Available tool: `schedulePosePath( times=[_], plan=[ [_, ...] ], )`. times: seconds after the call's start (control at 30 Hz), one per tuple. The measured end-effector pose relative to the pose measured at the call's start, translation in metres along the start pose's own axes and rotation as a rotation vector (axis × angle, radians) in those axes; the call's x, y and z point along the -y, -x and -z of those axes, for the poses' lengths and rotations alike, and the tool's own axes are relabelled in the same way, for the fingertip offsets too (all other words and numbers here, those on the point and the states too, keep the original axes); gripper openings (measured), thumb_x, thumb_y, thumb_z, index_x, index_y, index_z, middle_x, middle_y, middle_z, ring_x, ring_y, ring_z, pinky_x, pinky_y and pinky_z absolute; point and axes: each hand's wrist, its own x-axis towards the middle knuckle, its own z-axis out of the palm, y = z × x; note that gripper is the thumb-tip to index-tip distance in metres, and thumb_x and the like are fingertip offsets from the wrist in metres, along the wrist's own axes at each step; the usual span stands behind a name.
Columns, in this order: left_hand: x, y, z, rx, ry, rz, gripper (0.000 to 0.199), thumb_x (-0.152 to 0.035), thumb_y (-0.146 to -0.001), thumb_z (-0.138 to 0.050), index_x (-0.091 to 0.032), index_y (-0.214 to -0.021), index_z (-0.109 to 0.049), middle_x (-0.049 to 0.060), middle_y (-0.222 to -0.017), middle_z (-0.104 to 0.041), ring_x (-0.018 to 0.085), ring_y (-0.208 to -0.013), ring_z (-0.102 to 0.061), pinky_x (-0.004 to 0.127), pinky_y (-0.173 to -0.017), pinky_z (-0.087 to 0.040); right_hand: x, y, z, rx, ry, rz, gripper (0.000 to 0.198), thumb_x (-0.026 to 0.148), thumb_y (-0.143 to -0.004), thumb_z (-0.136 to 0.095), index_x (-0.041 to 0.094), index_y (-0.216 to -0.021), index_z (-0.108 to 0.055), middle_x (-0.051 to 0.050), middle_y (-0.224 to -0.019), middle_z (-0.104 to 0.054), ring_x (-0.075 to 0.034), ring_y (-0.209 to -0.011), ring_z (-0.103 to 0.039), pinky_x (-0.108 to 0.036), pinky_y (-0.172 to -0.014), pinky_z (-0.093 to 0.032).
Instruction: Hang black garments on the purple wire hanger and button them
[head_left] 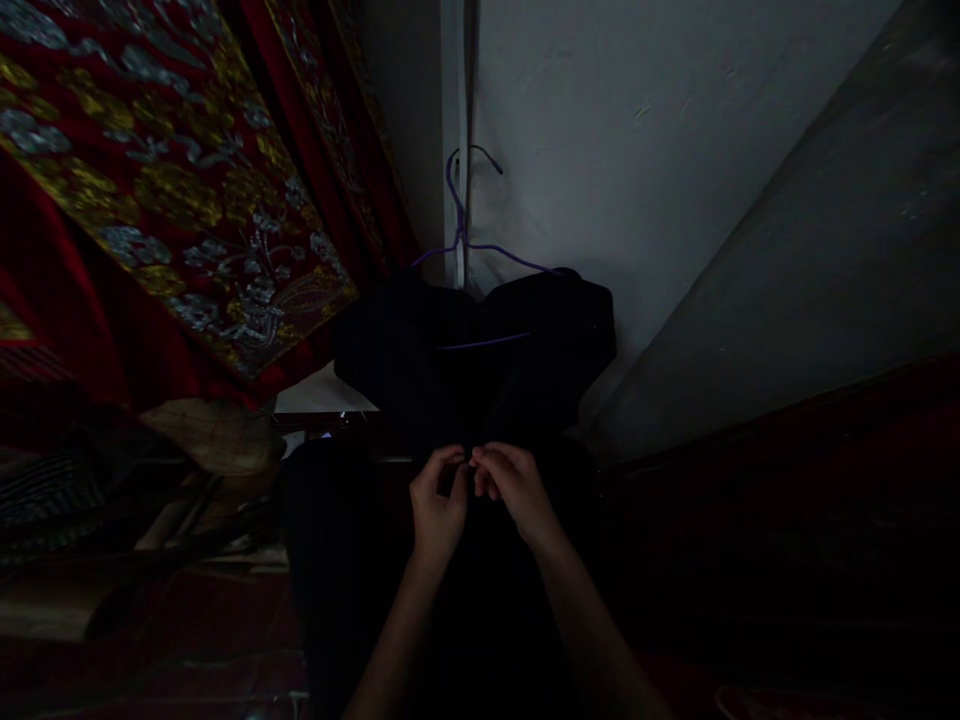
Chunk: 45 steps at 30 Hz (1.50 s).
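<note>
A dark, nearly black garment (555,340) hangs by its shoulders from a thin purple wire hanger (517,258). Its front falls in a V, and the hanger's lower bar shows inside the neck opening. My left hand (439,505) is closed at the garment's front, thumb and fingers bent in a pinch at the edge. Close beside it, my right hand (516,488) pinches at the same spot, its other fingers curled under. The fingertips of both hands nearly meet. Whatever small part lies between them is too dark to make out.
A red cloth (225,190) with gold and silver sequins hangs at the left. Behind the hanger are a narrow upright post (462,90) and a pale wall (637,150). Cloth and wooden pieces lie at lower left above red floor tiles (202,630). The light is very dim.
</note>
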Motion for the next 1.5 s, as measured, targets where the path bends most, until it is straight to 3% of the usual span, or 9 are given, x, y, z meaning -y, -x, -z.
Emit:
schedulePosePath(
  times=[0.4, 0.67, 0.8, 0.93, 1.13, 1.27, 1.33, 1.43, 1.5],
  plan=[
    [-0.006, -0.004, -0.004, 0.054, -0.046, -0.076, 0.014, -0.019, -0.09, -0.062, -0.021, -0.091, -0.077, 0.005, -0.086, -0.071, 0.019, -0.082, -0.069, 0.03, -0.075, -0.056, 0.004, 0.004, -0.005, -0.098, -0.157, 0.002, 0.031, 0.048, -0.07, -0.072, 0.017, -0.066, -0.066, 0.002, -0.046, -0.051, -0.008, -0.042, -0.036, -0.024, -0.044, -0.024],
    [0.01, -0.01, 0.002, 0.072, -0.078, -0.14, 0.014, -0.015, -0.091, -0.059, -0.019, -0.095, -0.072, 0.005, -0.091, -0.069, 0.019, -0.088, -0.067, 0.03, -0.079, -0.053, 0.018, -0.014, -0.014, -0.102, -0.176, 0.011, 0.029, 0.045, -0.065, -0.071, 0.016, -0.065, -0.068, 0.003, -0.045, -0.05, -0.008, -0.044, -0.042, -0.023, -0.045, -0.028],
    [0.02, -0.014, 0.001, 0.069, -0.172, -0.179, 0.01, -0.016, -0.091, -0.059, -0.018, -0.092, -0.069, 0.004, -0.089, -0.068, 0.019, -0.086, -0.066, 0.028, -0.078, -0.051, 0.053, -0.04, -0.012, -0.111, -0.222, 0.097, 0.025, 0.039, -0.064, -0.07, 0.015, -0.064, -0.069, 0.004, -0.045, -0.049, -0.006, -0.042, -0.039, -0.021, -0.042, -0.02],
    [0.029, -0.014, -0.006, 0.102, -0.253, -0.214, 0.012, -0.012, -0.09, -0.055, -0.018, -0.088, -0.066, 0.004, -0.086, -0.067, 0.019, -0.083, -0.066, 0.027, -0.075, -0.049, 0.108, -0.071, -0.01, -0.087, -0.26, 0.189, 0.016, 0.027, -0.069, -0.067, 0.013, -0.061, -0.068, 0.005, -0.043, -0.046, -0.003, -0.039, -0.03, -0.02, -0.04, -0.014],
    [0.037, -0.017, -0.012, 0.198, -0.28, -0.224, 0.014, -0.011, -0.09, -0.054, -0.019, -0.085, -0.065, 0.004, -0.082, -0.066, 0.018, -0.079, -0.066, 0.027, -0.071, -0.049, 0.166, -0.085, -0.016, -0.008, -0.169, 0.346, 0.021, 0.02, -0.082, -0.062, 0.012, -0.063, -0.065, 0.004, -0.045, -0.049, -0.003, -0.038, -0.032, -0.018, -0.039, -0.019],
    [0.004, -0.051, 0.0, 0.307, -0.283, -0.302, 0.016, -0.013, -0.093, -0.057, -0.019, -0.098, -0.07, 0.006, -0.095, -0.072, 0.019, -0.091, -0.07, 0.03, -0.081, -0.053, 0.164, -0.076, -0.014, 0.052, -0.116, 0.374, 0.021, 0.024, -0.087, -0.06, 0.014, -0.069, -0.063, 0.005, -0.044, -0.049, -0.004, -0.037, -0.034, -0.018, -0.038, -0.023],
    [-0.031, -0.078, 0.007, 0.235, -0.287, -0.412, 0.021, -0.018, -0.097, -0.055, -0.019, -0.113, -0.069, 0.008, -0.107, -0.072, 0.02, -0.101, -0.068, 0.032, -0.09, -0.052, 0.159, -0.071, -0.011, 0.062, -0.075, 0.405, 0.021, 0.026, -0.088, -0.059, 0.015, -0.07, -0.063, 0.005, -0.044, -0.049, -0.005, -0.037, -0.037, -0.017, -0.039, -0.025],
    [-0.091, -0.12, 0.013, 0.06, -0.317, -0.654, 0.034, -0.021, -0.099, -0.056, -0.02, -0.133, -0.061, 0.005, -0.104, -0.07, 0.017, -0.095, -0.066, 0.032, -0.09, -0.051, 0.156, -0.064, -0.008, 0.074, 0.028, 0.484, 0.021, 0.027, -0.087, -0.059, 0.016, -0.07, -0.062, 0.005, -0.045, -0.051, -0.005, -0.039, -0.042, -0.017, -0.041, -0.028],
    [-0.121, -0.142, 0.012, 0.079, -0.358, -0.776, 0.033, -0.02, -0.101, -0.053, -0.019, -0.132, -0.061, 0.005, -0.105, -0.071, 0.016, -0.094, -0.066, 0.03, -0.089, -0.05, 0.158, -0.061, -0.007, 0.087, 0.081, 0.554, 0.02, 0.027, -0.087, -0.059, 0.016, -0.07, -0.061, 0.005, -0.046, -0.052, -0.006, -0.04, -0.044, -0.018, -0.042, -0.029]
  ],
)
